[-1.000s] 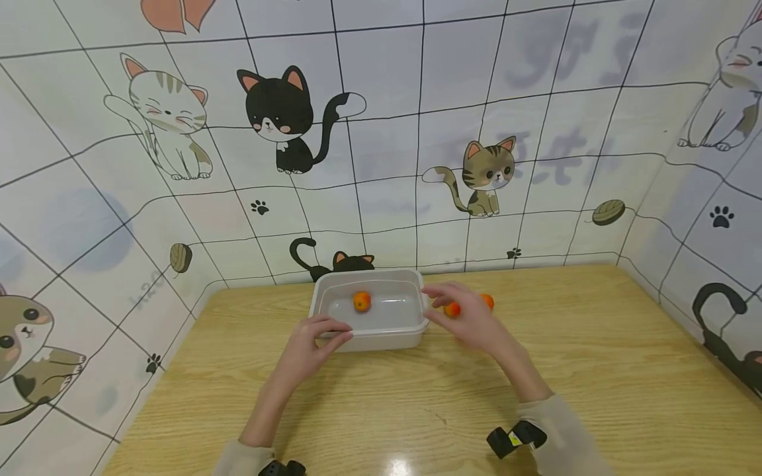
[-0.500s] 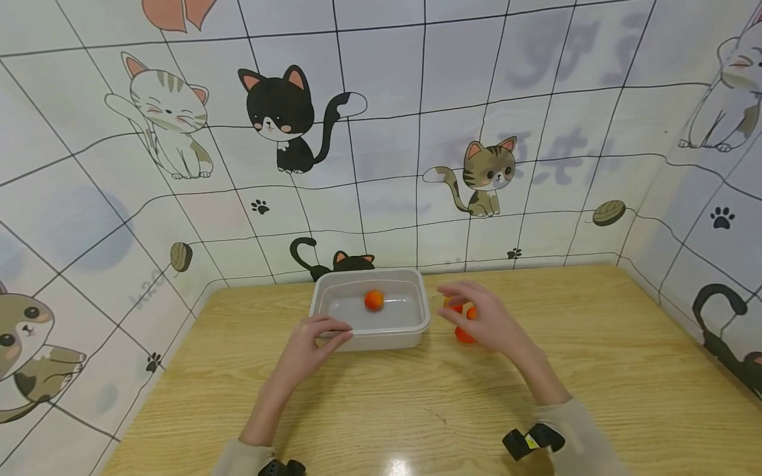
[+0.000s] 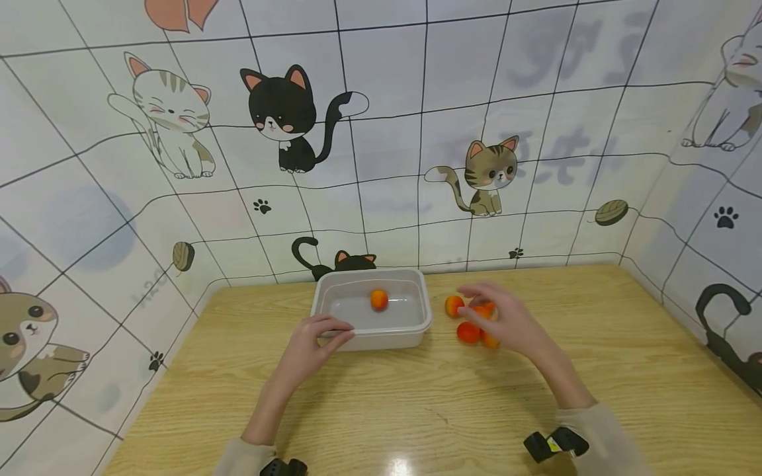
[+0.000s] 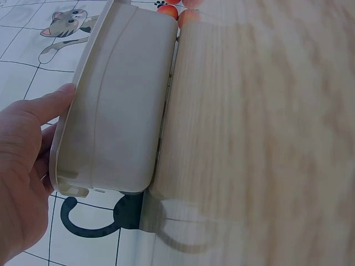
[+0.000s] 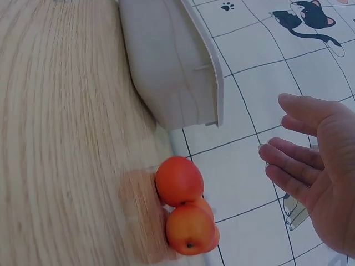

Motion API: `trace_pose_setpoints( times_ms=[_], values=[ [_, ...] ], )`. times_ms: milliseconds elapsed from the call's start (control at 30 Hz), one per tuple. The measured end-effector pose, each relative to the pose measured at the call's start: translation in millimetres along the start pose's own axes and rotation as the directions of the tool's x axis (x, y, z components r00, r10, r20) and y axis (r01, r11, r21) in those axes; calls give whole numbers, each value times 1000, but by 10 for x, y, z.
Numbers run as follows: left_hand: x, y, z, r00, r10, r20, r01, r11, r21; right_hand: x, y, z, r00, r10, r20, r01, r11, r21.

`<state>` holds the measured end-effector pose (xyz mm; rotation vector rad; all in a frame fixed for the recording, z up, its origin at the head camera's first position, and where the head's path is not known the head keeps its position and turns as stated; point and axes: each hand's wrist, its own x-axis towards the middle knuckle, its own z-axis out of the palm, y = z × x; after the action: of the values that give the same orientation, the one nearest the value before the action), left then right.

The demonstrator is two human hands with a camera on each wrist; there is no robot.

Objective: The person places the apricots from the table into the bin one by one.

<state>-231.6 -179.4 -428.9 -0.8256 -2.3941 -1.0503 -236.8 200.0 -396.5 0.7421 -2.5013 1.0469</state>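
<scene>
A light grey plastic box [image 3: 381, 338] stands on the wooden table near the wall. My left hand [image 3: 306, 352] pinches its front rim; in the left wrist view the thumb [image 4: 58, 102] lies on the rim's outer side. One small orange-red fruit [image 3: 378, 299] sits inside. Right of the box, my right hand [image 3: 506, 320] hovers over a cluster of similar fruits, its fingers loosely bent and nothing between them. From the right wrist, a red fruit [image 5: 179, 181] and an orange one [image 5: 189, 229] show in the cluster, below and beside the hand. My right hand partly hides the cluster in the head view.
The wooden table [image 3: 381, 410] reaches back to a wall covering [image 3: 393, 158] printed with cartoon cats and grid lines. A dark wrist camera [image 3: 556, 444] is strapped at the right sleeve.
My right hand has moved right, from the box's right rim to over the fruit cluster. The fruit inside the box has rolled rightward. My left hand keeps its hold on the rim.
</scene>
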Motion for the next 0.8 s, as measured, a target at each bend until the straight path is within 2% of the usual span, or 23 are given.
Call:
trace_pose_setpoints(
  times_ms=[300,800],
  values=[
    [-5,-2,1,1000,-24,5,24,1000,-2,-102,151,-77,998,-54,-24,54,998,-37],
    [-3,9,2,999,-41,15,42,999,-17,-246,321,-141,1000,-10,1,11,996,-83]
  ],
)
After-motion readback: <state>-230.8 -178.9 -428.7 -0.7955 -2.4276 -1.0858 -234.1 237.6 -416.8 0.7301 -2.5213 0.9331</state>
